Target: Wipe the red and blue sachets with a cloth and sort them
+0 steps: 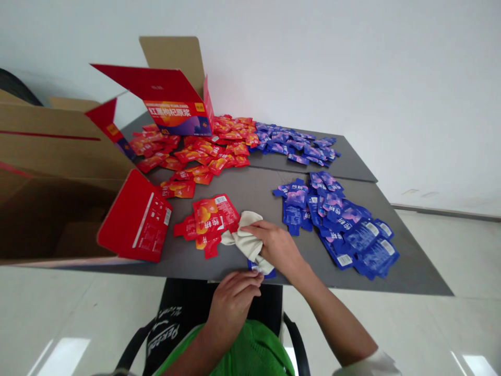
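Note:
My right hand (276, 246) grips a cream cloth (247, 237) near the table's front edge. Under the cloth lies a blue sachet (270, 273), mostly hidden. The fingertips of my left hand (237, 292) press together at the sachet's left end, by the table edge. Just left of the cloth are several red sachets (209, 216) in a loose stack, with a corner of the cloth touching them. To the right, several blue sachets (340, 222) lie in an overlapping heap.
An open red box (176, 112) stands at the back left, beside piled red sachets (203, 149). More blue sachets (293, 141) lie behind. A large open carton (50, 151) fills the left side of the grey table (258, 183).

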